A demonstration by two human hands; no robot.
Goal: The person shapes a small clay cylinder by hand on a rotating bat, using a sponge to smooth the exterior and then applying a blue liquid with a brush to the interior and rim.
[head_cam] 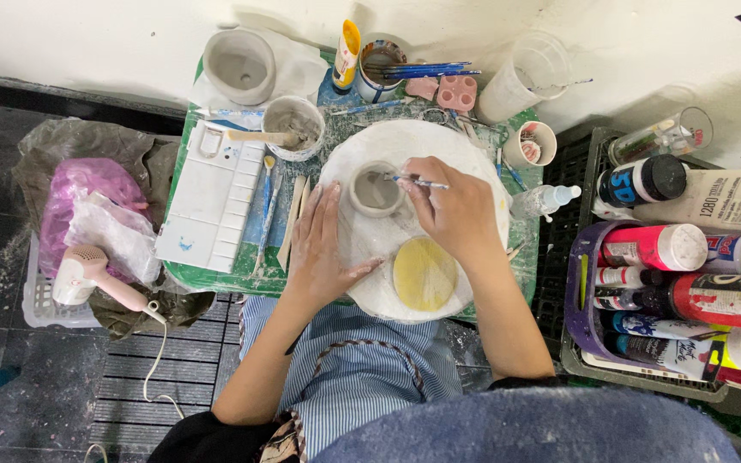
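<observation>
small clay cup on the round white board, mid frame, getting worked with a brush

from my feed looking straight down: the little grey clay cup sits just above centre on the white round board. my left hand lies flat and spread wide on the board, fingertips just beside the cup's left wall. my right hand is pinched around a thin blue brush, tip at the cup's rim. yellow round sponge lies below the cup, between my wrists. white palette to the left, pink hair dryer far left, paint bottles in a crate on the right.
</observation>
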